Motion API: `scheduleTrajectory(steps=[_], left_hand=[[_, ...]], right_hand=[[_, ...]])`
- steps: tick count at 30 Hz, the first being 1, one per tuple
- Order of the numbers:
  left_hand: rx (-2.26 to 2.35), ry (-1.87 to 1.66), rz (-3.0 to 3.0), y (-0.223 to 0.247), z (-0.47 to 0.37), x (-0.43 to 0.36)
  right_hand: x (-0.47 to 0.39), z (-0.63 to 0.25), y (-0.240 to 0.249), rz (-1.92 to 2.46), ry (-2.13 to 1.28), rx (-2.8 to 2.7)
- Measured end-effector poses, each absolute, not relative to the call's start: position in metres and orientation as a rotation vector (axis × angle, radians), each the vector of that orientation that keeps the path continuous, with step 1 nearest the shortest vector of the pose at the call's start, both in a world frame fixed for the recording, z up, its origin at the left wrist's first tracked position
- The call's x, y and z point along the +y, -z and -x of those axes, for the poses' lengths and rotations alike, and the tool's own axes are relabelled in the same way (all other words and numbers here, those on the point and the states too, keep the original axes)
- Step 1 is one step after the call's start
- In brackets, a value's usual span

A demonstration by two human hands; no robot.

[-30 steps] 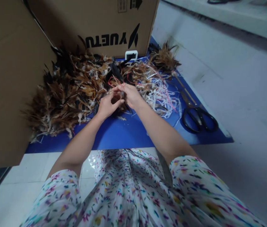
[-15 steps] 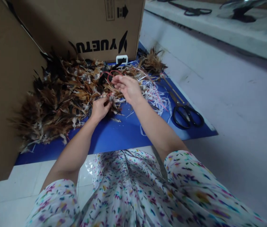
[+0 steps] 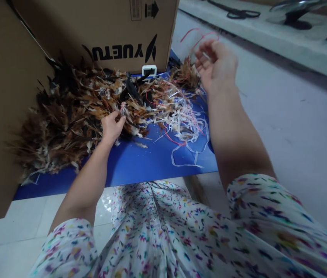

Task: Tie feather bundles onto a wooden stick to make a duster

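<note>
My left hand point(image 3: 112, 125) pinches the base of a small bundle of feathers point(image 3: 122, 108) tied with red string, at the front of a large pile of brown and black feathers point(image 3: 85, 104). Off to the right, my right hand point(image 3: 220, 65) is raised above the table edge, its fingers loosely curled and blurred. A thin red string point(image 3: 200, 35) loops in the air at its fingertips and appears to be in its grasp. Below it lies a tangle of white and red plastic strips point(image 3: 185, 119) on the blue tabletop point(image 3: 140, 164).
A tall cardboard box point(image 3: 117, 31) backs the table, and another cardboard panel point(image 3: 4, 100) closes the left side. A small white-framed device point(image 3: 149, 70) stands by the box. Feathers point(image 3: 185, 75) lie at the far right corner. Scissors point(image 3: 243, 14) rest on the wall ledge point(image 3: 263, 29).
My right hand has swung up and right, away from the left hand, carrying the red string. My left hand has shifted slightly left with the feather bundle. My right arm now covers the black-handled scissors.
</note>
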State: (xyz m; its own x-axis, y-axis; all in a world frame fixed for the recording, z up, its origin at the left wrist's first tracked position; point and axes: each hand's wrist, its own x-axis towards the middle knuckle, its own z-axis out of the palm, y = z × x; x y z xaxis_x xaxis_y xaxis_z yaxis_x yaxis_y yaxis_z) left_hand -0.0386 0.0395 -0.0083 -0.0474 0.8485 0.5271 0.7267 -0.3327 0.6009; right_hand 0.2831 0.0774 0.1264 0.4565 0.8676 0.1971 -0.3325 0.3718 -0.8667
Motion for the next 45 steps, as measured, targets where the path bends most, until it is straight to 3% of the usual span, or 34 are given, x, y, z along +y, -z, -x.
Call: scheduleTrajectory(steps=[5, 9, 14, 19, 23, 32, 38, 45], left_hand=[[1.762, -1.346, -2.033, 0.012, 0.048, 0.047], [1.765, -1.305, -2.049, 0.019, 0.053, 0.052], [1.678, -1.243, -2.152, 0.022, 0.052, 0.052], [1.604, -1.280, -2.265, 0.018, 0.052, 0.049], [1.641, -1.385, -2.251, 0.011, 0.054, 0.047], [1.602, -1.525, -2.083, 0.011, 0.060, 0.050], [1.623, -1.549, -2.091, 0.008, 0.063, 0.047], [1.766, -1.699, -2.031, 0.002, 0.074, 0.053]], right_hand=[[0.085, -0.307, -0.139, 0.954, -0.682, -0.740], [0.095, -0.312, -0.121, 1.136, -0.610, -0.836], [0.090, -0.312, -0.079, 1.512, -0.622, -1.470], [0.064, -0.313, -0.068, 1.727, -0.118, -2.102], [0.033, -0.319, -0.067, 1.667, 0.091, -2.179], [-0.076, -0.316, -0.030, 1.019, -0.467, -2.419], [-0.109, -0.297, 0.015, 1.003, -0.349, -2.653], [-0.060, -0.286, 0.036, 1.119, -0.263, -2.614]])
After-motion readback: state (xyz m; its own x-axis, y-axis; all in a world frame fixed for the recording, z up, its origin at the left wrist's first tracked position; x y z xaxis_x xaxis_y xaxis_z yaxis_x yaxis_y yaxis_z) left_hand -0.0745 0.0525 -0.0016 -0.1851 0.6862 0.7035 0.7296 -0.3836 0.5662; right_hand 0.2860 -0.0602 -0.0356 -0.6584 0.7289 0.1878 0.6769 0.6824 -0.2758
